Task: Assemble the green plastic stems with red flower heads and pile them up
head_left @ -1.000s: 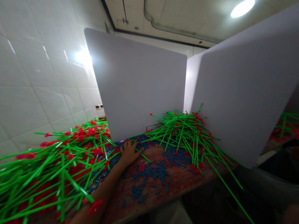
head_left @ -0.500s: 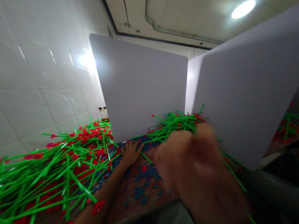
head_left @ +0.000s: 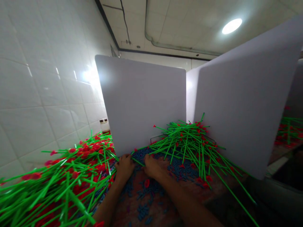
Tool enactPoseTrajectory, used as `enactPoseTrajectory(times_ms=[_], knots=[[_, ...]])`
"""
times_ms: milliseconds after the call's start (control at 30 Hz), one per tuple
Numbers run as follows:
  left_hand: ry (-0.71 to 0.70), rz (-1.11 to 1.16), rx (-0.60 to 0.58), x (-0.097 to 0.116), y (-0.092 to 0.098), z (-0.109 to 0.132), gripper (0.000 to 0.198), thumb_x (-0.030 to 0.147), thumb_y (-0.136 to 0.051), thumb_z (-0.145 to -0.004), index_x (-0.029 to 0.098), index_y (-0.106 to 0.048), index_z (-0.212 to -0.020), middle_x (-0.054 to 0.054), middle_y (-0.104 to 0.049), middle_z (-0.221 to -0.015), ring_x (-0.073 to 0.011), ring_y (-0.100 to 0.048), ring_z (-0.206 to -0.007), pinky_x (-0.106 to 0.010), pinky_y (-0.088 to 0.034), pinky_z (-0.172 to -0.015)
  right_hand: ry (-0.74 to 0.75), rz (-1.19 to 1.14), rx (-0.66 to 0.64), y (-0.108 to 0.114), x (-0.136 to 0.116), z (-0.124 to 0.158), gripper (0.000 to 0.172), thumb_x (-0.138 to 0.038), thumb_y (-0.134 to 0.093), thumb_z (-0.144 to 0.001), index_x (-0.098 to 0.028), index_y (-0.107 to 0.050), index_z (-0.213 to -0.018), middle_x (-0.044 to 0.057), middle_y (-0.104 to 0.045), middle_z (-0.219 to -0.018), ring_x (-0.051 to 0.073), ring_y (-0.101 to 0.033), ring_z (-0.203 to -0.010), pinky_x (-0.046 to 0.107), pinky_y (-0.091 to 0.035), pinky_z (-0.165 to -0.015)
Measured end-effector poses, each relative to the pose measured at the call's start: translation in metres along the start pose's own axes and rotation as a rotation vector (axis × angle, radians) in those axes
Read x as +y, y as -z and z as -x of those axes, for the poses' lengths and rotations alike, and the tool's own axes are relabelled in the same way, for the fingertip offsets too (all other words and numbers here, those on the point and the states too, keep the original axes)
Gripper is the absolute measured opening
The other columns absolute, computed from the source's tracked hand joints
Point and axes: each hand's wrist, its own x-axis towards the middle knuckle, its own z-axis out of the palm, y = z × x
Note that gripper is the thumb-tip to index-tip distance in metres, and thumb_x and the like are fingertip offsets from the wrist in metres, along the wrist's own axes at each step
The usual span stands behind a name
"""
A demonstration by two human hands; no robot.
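1. The left hand [head_left: 124,167] sits at lower centre of the frame, knuckles up. Its fingers curl down into a scatter of small blue plastic cylinders [head_left: 145,188] on the reddish-brown surface [head_left: 165,203], just beside the foot of the white upright divider panel [head_left: 142,101].
2. The right hand [head_left: 151,165] lies just beside it. A thin green plastic stem [head_left: 138,161] slants between the two hands, near both.
3. Grip: both hands are curled with the fingertips hidden. It looks as if they close toward the stem, but I cannot tell whether either one pinches it or a blue piece.
4. A heap of red-tipped green stems [head_left: 59,183] fills the lower left of the frame. A second heap [head_left: 189,138] lies right of centre, against the second white panel [head_left: 243,101].
5. Risk, as a judgement: the forearms lie close to both heaps, so a sideways sweep could drag loose stems across the blue cylinders. The cylinders near the surface's front edge could also roll off.
6. Change: half a second ago the right hand was a raised blur close to the camera. It now rests on the surface beside the left hand, whose fingers were then spread flat.
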Motion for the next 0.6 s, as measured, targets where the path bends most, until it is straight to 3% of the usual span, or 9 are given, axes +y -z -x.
enactPoseTrajectory(times_ms=[167, 300, 400, 467, 500, 600], knots=[[0.101, -0.025, 0.099, -0.005, 0.003, 0.002, 0.035, 0.021, -0.037, -0.083, 0.013, -0.063, -0.104, -0.017, -0.052, -0.118, -0.0322, -0.047, -0.11, -0.054, -0.042, -0.087, -0.141, 0.049, -0.117, 0.021, 0.006, 0.002, 0.014, -0.028, -0.06, -0.074, -0.016, -0.064, -0.08, 0.016, -0.067, -0.091, 0.035, -0.061, -0.095, 0.045, -0.042, -0.077], [0.218, -0.007, 0.192, -0.003, 0.011, 0.001, 0.04, 0.028, -0.032, -0.088, 0.01, -0.063, -0.105, -0.018, -0.053, -0.113, -0.0318, -0.05, -0.106, -0.048, -0.044, -0.084, -0.028, -0.1, 0.023, 0.035, 0.016, -0.007, 0.02, -0.009, -0.051, -0.074, -0.014, -0.06, -0.092, 0.012, -0.065, -0.087, 0.022, -0.061, -0.083, 0.029, -0.04, -0.067], [0.254, -0.016, 0.286, -0.001, 0.016, -0.001, 0.043, 0.033, -0.031, -0.09, 0.01, -0.061, -0.111, -0.017, -0.052, -0.117, -0.0309, -0.049, -0.108, -0.045, -0.044, -0.086, 0.1, -0.386, 0.186, 0.052, 0.016, -0.014, 0.028, -0.006, -0.052, -0.072, -0.016, -0.054, -0.098, 0.001, -0.059, -0.074, 0.013, -0.055, -0.07, 0.022, -0.036, -0.062], [0.252, -0.022, 0.31, -0.002, 0.015, -0.004, 0.044, 0.036, -0.032, -0.09, 0.01, -0.062, -0.111, -0.017, -0.052, -0.119, -0.0306, -0.049, -0.108, -0.044, -0.044, -0.086, 0.123, -0.643, 0.301, 0.069, 0.008, -0.017, 0.018, -0.018, -0.062, -0.071, -0.017, -0.052, -0.085, -0.005, -0.05, -0.062, 0.009, -0.047, -0.058, 0.019, -0.033, -0.054], [0.247, -0.024, 0.299, -0.003, 0.013, -0.005, 0.044, 0.037, -0.034, -0.09, 0.011, -0.062, -0.111, -0.016, -0.052, -0.119, -0.031, -0.049, -0.108, -0.045, -0.044, -0.086, 0.103, -0.784, 0.367, 0.078, 0.001, -0.019, 0.02, -0.027, -0.066, -0.069, -0.017, -0.048, -0.074, -0.007, -0.043, -0.056, 0.008, -0.041, -0.052, 0.019, -0.03, -0.05], [0.237, -0.033, 0.221, -0.007, 0.007, -0.006, 0.042, 0.037, -0.039, -0.087, 0.011, -0.062, -0.11, -0.016, -0.052, -0.119, -0.0326, -0.048, -0.108, -0.046, -0.044, -0.086, 0.048, -1.241, 0.473, 0.102, -0.018, -0.022, 0.048, -0.051, -0.055, -0.077, -0.021, -0.025, -0.054, -0.01, -0.021, -0.041, 0.006, -0.021, -0.038, 0.021, -0.02, -0.04]])
